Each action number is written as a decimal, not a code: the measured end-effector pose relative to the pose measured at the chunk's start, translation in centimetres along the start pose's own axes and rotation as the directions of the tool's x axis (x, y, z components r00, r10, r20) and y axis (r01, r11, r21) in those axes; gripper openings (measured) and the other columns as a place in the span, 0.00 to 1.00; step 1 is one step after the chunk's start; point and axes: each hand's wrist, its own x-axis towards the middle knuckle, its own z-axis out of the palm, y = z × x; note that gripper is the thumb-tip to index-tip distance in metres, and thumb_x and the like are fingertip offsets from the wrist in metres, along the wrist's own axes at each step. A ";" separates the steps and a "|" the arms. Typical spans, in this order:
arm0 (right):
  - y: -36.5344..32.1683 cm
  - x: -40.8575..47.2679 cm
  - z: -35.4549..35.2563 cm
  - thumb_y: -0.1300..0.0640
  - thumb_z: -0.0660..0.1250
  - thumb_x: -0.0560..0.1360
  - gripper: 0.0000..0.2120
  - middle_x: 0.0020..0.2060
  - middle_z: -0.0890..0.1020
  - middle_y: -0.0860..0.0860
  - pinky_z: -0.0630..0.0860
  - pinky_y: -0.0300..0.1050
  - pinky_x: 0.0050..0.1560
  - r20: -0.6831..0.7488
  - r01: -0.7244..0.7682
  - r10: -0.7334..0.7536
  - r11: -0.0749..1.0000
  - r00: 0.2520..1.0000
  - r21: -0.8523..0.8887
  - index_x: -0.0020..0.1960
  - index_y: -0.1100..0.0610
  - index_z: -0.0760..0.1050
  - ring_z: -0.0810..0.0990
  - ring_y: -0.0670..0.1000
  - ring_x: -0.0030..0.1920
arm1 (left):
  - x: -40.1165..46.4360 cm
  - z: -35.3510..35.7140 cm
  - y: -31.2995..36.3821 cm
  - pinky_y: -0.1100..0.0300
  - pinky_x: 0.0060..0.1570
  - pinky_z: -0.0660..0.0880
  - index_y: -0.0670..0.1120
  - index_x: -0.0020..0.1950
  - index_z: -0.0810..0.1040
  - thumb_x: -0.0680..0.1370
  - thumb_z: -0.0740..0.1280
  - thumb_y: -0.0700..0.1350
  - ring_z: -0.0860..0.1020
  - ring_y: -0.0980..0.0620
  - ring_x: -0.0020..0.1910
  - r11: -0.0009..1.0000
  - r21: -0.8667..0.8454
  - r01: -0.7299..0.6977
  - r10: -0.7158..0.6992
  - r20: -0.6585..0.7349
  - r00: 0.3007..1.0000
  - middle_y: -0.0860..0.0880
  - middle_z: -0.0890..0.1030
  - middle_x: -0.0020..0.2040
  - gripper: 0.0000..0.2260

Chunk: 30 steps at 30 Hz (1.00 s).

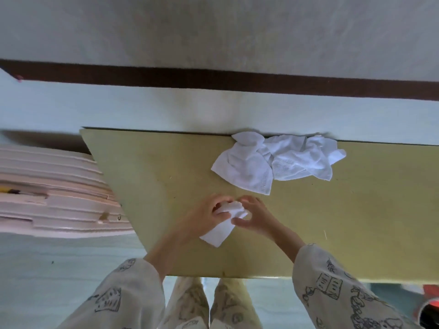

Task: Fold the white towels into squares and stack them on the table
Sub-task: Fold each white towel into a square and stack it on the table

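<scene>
Step in hand: folding one towel [221,227] at the near-middle of the table [147,176]. Left hand [204,218] w/ fingers curled round its far end; right hand [255,214] curled too, fingertips on the bunched cloth, thumb by the edge. The near part lies flat, partly folded. Next, prob: bring the far end over, square the edges, press flat. Farther back, a crumpled pile [278,159] of towels at the far edge waits, well apart; no stack seen yet.
</scene>
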 end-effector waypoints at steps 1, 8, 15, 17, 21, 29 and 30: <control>-1.0 -0.3 -0.8 0.53 0.68 0.74 0.20 0.61 0.72 0.49 0.61 0.34 0.59 0.006 0.058 -0.058 0.998 0.998 -0.004 0.63 0.58 0.72 0.67 0.47 0.62 | -0.9 -0.6 0.6 0.72 0.43 0.67 0.44 0.60 0.75 0.75 0.65 0.46 0.73 0.58 0.44 1.000 -0.030 -0.004 0.002 -0.058 0.998 0.52 0.75 0.49 0.15; -10.1 -4.9 -4.9 0.50 0.63 0.77 0.07 0.33 0.74 0.42 0.66 0.32 0.36 0.070 0.438 -0.433 0.894 0.899 -0.095 0.43 0.51 0.75 0.71 0.41 0.34 | -10.8 -3.2 3.7 0.75 0.38 0.69 0.51 0.52 0.77 0.74 0.66 0.50 0.72 0.61 0.35 0.994 -0.105 -0.020 -0.040 -0.536 0.843 0.56 0.77 0.40 0.09; -21.4 -9.8 -2.5 0.55 0.66 0.74 0.08 0.40 0.77 0.45 0.69 0.33 0.42 0.204 0.735 -0.706 0.646 0.678 -0.206 0.51 0.56 0.79 0.75 0.47 0.42 | -25.3 -3.9 4.3 0.71 0.40 0.71 0.61 0.46 0.74 0.77 0.65 0.46 0.77 0.57 0.40 0.989 -0.142 0.032 -0.135 -0.805 0.578 0.55 0.79 0.43 0.08; -24.4 -11.7 -0.2 0.55 0.67 0.74 0.08 0.43 0.79 0.48 0.72 0.42 0.46 0.275 0.809 -0.761 0.534 0.587 -0.248 0.51 0.56 0.79 0.77 0.49 0.43 | -30.8 -2.9 3.6 0.71 0.42 0.72 0.60 0.47 0.75 0.77 0.65 0.43 0.78 0.57 0.42 0.981 -0.180 0.065 -0.189 -0.861 0.472 0.56 0.79 0.45 0.10; -29.4 -17.2 6.3 0.53 0.67 0.73 0.07 0.44 0.80 0.49 0.73 0.47 0.47 0.381 0.900 -0.820 0.350 0.428 -0.260 0.49 0.53 0.79 0.77 0.50 0.44 | -42.9 1.8 1.8 0.73 0.41 0.71 0.61 0.45 0.74 0.78 0.64 0.41 0.79 0.56 0.42 0.958 -0.251 0.136 -0.275 -0.939 0.205 0.58 0.78 0.44 0.12; -34.1 -36.3 24.6 0.56 0.64 0.73 0.09 0.29 0.71 0.48 0.65 0.46 0.36 0.535 0.987 -0.829 0.141 0.161 -0.077 0.34 0.55 0.71 0.69 0.50 0.34 | -67.2 18.7 -1.3 0.60 0.49 0.74 0.48 0.54 0.78 0.78 0.63 0.41 0.79 0.53 0.44 0.863 -0.464 0.200 -0.421 -0.879 -0.222 0.53 0.80 0.46 0.08; -34.2 -38.9 26.8 0.56 0.64 0.73 0.07 0.31 0.73 0.49 0.66 0.46 0.38 0.550 0.991 -0.826 0.122 0.127 -0.046 0.37 0.55 0.73 0.71 0.51 0.35 | -69.8 21.1 -1.5 0.60 0.49 0.75 0.49 0.53 0.78 0.78 0.63 0.40 0.80 0.53 0.45 0.852 -0.484 0.199 -0.430 -0.864 -0.260 0.53 0.80 0.46 0.08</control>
